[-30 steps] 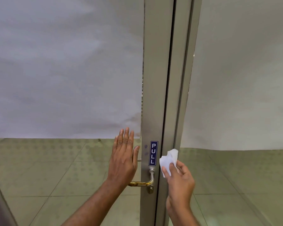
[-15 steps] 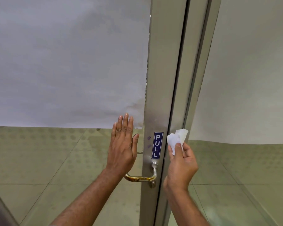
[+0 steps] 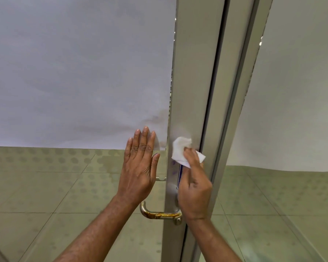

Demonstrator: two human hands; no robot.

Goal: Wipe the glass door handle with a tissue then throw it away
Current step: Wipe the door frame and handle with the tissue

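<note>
A tarnished brass lever handle (image 3: 158, 215) juts left from the grey metal door frame (image 3: 191, 91), low in the view. My left hand (image 3: 138, 170) lies flat and open against the glass pane (image 3: 74, 176), just above the handle. My right hand (image 3: 194, 188) presses a crumpled white tissue (image 3: 181, 149) onto the metal frame above the handle. It covers most of the blue PULL sign (image 3: 179, 176), of which only a thin edge shows.
Frosted film (image 3: 74, 72) covers the upper glass on both sides of the frame. Through the lower clear glass I see a tiled floor (image 3: 45, 195). A second glass panel (image 3: 292, 110) stands to the right of the frame.
My right hand has moved left and up with the tissue, from beside the frame's edge onto the frame over the PULL sign. My left hand stays flat on the glass.
</note>
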